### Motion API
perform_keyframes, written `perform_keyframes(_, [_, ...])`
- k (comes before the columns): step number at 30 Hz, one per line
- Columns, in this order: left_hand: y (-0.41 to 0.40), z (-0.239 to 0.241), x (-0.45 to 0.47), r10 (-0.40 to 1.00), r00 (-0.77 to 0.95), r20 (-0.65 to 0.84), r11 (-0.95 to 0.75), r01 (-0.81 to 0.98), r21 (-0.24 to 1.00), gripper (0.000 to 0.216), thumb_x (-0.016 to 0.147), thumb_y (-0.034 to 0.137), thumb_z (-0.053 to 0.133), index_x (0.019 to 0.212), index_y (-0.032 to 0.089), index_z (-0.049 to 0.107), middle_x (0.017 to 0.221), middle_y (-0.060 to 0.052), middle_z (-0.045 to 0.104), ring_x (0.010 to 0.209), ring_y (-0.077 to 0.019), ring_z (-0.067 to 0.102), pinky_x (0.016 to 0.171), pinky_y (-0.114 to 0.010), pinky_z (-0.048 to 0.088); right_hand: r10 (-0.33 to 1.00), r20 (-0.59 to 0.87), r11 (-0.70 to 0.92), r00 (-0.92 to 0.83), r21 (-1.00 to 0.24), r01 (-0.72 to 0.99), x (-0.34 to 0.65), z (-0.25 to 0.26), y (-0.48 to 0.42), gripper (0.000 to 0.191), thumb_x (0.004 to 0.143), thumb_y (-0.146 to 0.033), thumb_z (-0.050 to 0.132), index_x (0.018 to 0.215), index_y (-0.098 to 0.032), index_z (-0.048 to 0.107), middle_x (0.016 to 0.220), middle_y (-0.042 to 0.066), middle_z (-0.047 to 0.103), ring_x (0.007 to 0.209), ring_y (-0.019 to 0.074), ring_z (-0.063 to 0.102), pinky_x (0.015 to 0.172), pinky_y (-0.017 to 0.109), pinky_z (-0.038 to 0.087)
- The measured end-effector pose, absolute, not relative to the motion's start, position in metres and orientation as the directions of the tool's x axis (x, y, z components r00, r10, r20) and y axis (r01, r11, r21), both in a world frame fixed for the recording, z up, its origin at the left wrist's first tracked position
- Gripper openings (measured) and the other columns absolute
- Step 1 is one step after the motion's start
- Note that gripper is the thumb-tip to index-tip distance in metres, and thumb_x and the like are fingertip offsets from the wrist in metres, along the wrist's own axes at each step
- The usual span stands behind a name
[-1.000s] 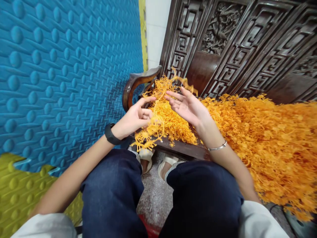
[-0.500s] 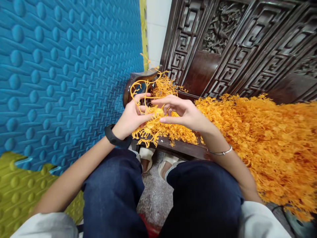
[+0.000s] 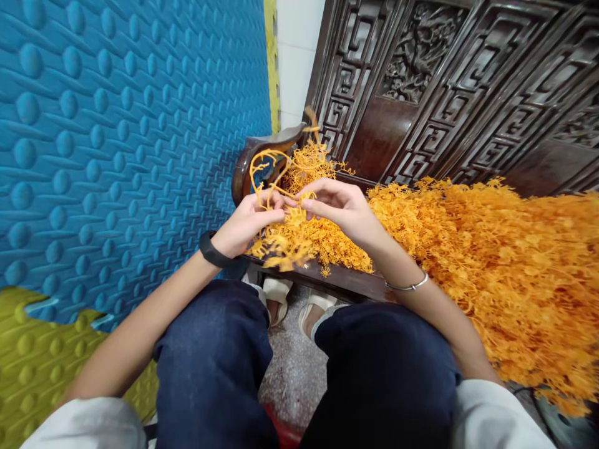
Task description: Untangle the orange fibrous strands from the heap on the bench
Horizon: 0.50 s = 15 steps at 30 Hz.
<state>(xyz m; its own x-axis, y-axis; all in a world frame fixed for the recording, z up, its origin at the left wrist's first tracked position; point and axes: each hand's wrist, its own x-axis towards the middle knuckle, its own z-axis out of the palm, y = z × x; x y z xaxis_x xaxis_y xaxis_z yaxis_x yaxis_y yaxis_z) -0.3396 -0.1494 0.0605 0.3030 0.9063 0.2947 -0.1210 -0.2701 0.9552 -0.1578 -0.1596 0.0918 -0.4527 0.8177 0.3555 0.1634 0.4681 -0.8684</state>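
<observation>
Orange sprig, one tangled plastic piece, sits between the two hands, with a thin loop of it curling up above the left hand. The left hand pinches it with thumb and fingertips; the right hand pinches the other end, fingers curled, and the fingertips of both nearly meet. How many strands the sprig has cannot be told.

Just under and beyond the hands lies one big pile of the same orange pieces, spreading far out past the right hand across the dark wooden surface. One curved armrest rises just behind the left hand, and a carved back stands behind the pile.

One black band circles the left wrist, one thin bracelet the right. Below the hands, two sandals show between two knees in dark trousers. One blue mat stands left of the left hand, one yellow mat lower down.
</observation>
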Motion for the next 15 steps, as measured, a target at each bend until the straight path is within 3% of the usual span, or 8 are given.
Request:
perform_keyframes(3, [-0.151,0.062,-0.338,0.924,0.288,0.251,-0.198,-0.199,0.96,0.014,0.066,0.023,0.062,0.079,0.018,0.059,0.086,0.0,0.064,0.076,-0.0137,0.061,0.071,-0.027,0.048,0.82,0.373,0.47,-0.434,-0.872,0.139,-0.162,0.085,-0.155,0.029,0.075,-0.043,0.068,0.086,-0.018,0.061,0.079,0.001,0.059,0.075,0.0116,0.056,0.071,0.028,0.048])
perform_keyframes(6, [-0.154,0.063,-0.337,0.915,0.353,0.194,-0.13,-0.196,0.972,0.026,0.068,0.031,0.069,0.089,0.017,0.06,0.079,0.0,0.065,0.07,-0.0145,0.062,0.067,-0.028,0.049,0.822,0.384,0.48,-0.419,-0.865,0.148,-0.165,0.082,-0.153,0.029,0.072,-0.042,0.071,0.082,-0.017,0.06,0.078,0.0,0.059,0.071,0.0101,0.055,0.068,0.026,0.046])
perform_keyframes(9, [-0.154,0.063,-0.337,0.917,0.365,0.161,-0.119,-0.135,0.984,0.033,0.062,0.027,0.077,0.088,0.017,0.06,0.069,0.002,0.064,0.061,-0.0117,0.06,0.061,-0.024,0.047,0.835,0.391,0.474,-0.387,-0.868,0.146,-0.166,0.082,-0.152,0.03,0.069,-0.042,0.073,0.079,-0.017,0.06,0.077,0.0,0.06,0.069,0.0091,0.054,0.064,0.024,0.045])
perform_keyframes(15, [-0.151,0.059,-0.341,0.946,0.309,0.094,-0.065,-0.101,0.993,0.024,0.062,0.029,0.077,0.077,0.014,0.066,0.063,0.002,0.062,0.052,-0.0072,0.052,0.052,-0.02,0.042,0.922,0.34,0.348,-0.186,-0.938,0.008,-0.158,0.077,-0.14,0.032,0.076,-0.046,0.067,0.066,-0.018,0.057,0.06,-0.002,0.055,0.051,0.0063,0.048,0.047,0.021,0.036])
